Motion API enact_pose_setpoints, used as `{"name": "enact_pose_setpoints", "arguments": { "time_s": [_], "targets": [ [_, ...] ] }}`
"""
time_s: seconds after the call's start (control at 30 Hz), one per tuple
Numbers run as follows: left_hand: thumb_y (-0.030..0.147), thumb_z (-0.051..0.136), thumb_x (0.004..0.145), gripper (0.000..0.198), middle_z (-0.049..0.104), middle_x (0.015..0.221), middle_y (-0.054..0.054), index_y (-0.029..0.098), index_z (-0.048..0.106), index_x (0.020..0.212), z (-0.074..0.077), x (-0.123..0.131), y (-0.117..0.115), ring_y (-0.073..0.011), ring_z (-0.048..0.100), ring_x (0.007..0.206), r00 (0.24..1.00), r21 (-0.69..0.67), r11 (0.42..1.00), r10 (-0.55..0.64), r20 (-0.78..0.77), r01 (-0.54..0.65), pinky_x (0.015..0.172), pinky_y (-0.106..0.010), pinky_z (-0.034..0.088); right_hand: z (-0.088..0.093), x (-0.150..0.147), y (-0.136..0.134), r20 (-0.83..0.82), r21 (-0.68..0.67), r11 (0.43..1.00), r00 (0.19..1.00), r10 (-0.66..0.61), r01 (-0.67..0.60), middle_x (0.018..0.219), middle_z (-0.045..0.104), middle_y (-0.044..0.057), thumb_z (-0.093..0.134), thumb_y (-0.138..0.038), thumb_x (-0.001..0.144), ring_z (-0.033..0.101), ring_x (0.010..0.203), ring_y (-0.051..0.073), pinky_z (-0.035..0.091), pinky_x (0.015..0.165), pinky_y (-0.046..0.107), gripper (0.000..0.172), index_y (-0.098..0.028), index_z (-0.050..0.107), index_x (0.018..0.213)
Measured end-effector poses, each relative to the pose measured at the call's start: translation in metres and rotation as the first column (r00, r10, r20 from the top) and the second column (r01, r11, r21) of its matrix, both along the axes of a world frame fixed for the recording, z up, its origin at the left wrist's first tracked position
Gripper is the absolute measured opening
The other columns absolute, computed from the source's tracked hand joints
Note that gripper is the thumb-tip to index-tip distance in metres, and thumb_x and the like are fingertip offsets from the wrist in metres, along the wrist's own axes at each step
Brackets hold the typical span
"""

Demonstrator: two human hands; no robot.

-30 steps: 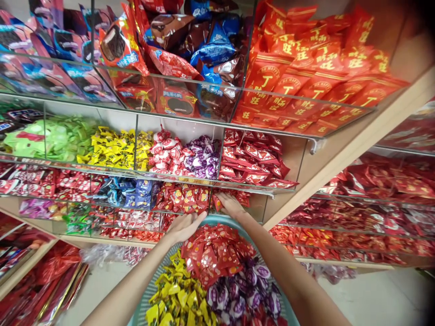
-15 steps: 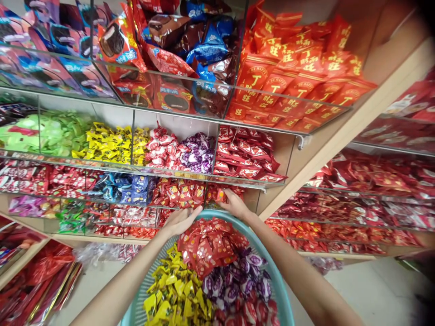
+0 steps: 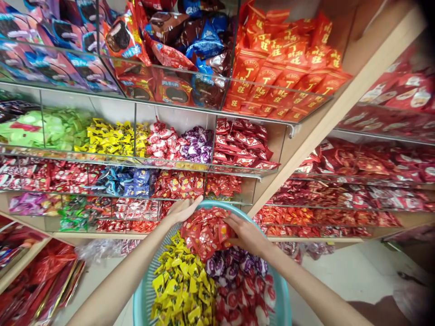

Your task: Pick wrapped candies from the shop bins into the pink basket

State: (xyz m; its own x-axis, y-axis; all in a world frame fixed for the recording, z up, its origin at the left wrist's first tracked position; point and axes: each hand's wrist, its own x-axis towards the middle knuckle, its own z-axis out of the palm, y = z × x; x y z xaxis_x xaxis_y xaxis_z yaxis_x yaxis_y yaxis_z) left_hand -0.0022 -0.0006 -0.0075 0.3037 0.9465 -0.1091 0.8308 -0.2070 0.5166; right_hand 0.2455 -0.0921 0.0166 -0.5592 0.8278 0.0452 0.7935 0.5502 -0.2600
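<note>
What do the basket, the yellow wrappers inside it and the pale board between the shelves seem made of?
Basket: probably plastic, smooth with slight sheen, judging by its uniform teal colour and slotted sides.
Yellow wrappers: thin plastic film or foil, unclear which; crisp creases catch light.
Pale board: perhaps wood or laminate, fairly matt, from its tan colour.

The left hand (image 3: 181,212), at the basket's (image 3: 144,294) far rim, is bare, with slim fingers; the right hand (image 3: 249,233), over the basket, is likewise bare. Narrow wrists join slender, bare forearms (image 3: 125,267) flanking the basket, thickening toward its near side. Fingernails are too small to tell.
</note>
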Motion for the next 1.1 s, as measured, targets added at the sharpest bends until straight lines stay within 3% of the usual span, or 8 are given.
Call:
{"name": "enact_pose_setpoints", "arguments": {
  "time_s": [0.23,0.43,0.7,0.9,1.0,1.1],
  "targets": [
    [0.068,0.007,0.075,0.067,0.060,0.056,-0.005,0.021,0.052,0.058,-0.001,0.002,-0.001,-0.0223,0.056,0.059,1.000,-0.003,1.000,0.011,-0.026,-0.011,0.053,-0.028,0.031,0.004,-0.037,0.001,0.202,0.132,0.986,0.977,0.070,-0.098,0.111,0.049,0.008,0.051,-0.015,0.076,0.048,0.101,0.021,0.043,0.081,0.032,0.044,-0.020,0.041,0.119],
    [0.069,0.007,0.075,0.071,0.063,0.061,-0.007,0.021,0.058,0.063,0.001,0.002,-0.002,-0.0251,0.059,0.067,0.999,-0.011,1.000,0.015,-0.036,-0.016,0.056,-0.030,0.034,0.002,-0.063,0.011,0.239,0.189,0.976,0.969,0.066,-0.113,0.109,0.050,0.009,0.039,-0.013,0.083,0.051,0.096,0.021,0.045,0.077,0.033,0.034,-0.022,0.045,0.115],
    [0.069,0.007,0.075,0.071,0.065,0.063,-0.007,0.021,0.059,0.066,0.001,0.001,-0.002,-0.0265,0.060,0.068,0.999,-0.018,1.000,0.011,-0.033,-0.011,0.059,-0.031,0.036,-0.010,-0.061,0.013,0.209,0.188,0.979,0.977,0.037,-0.077,0.109,0.050,0.010,0.039,-0.012,0.084,0.050,0.096,0.021,0.044,0.078,0.033,0.038,-0.021,0.041,0.120],
    [0.069,0.007,0.075,0.071,0.063,0.061,-0.007,0.021,0.057,0.062,0.003,0.002,-0.003,-0.0257,0.059,0.066,0.999,0.006,1.000,0.017,-0.036,-0.017,0.056,-0.030,0.034,-0.009,-0.061,0.012,0.170,0.207,0.966,0.978,0.119,-0.154,0.109,0.051,0.008,0.037,-0.015,0.086,0.051,0.098,0.019,0.041,0.085,0.033,0.034,-0.022,0.041,0.119],
    [0.069,0.006,0.075,0.071,0.063,0.061,-0.007,0.021,0.056,0.061,0.004,0.002,-0.003,-0.0252,0.059,0.065,1.000,0.007,1.000,0.013,-0.027,-0.012,0.056,-0.030,0.034,-0.006,-0.056,0.009,0.072,0.170,0.975,0.989,0.133,-0.143,0.118,0.047,0.008,0.045,-0.013,0.081,0.046,0.109,0.019,0.038,0.091,0.034,0.044,-0.021,0.036,0.124],
    [0.069,0.007,0.075,0.070,0.062,0.060,-0.007,0.021,0.056,0.060,0.003,0.001,-0.003,-0.0245,0.058,0.063,1.000,-0.001,1.000,0.009,-0.022,-0.009,0.055,-0.030,0.034,-0.002,-0.040,0.005,-0.100,0.106,0.993,0.993,0.069,-0.058,0.120,0.047,0.008,0.053,-0.015,0.075,0.043,0.112,0.019,0.037,0.093,0.034,0.052,-0.020,0.033,0.123]
  ]
}}
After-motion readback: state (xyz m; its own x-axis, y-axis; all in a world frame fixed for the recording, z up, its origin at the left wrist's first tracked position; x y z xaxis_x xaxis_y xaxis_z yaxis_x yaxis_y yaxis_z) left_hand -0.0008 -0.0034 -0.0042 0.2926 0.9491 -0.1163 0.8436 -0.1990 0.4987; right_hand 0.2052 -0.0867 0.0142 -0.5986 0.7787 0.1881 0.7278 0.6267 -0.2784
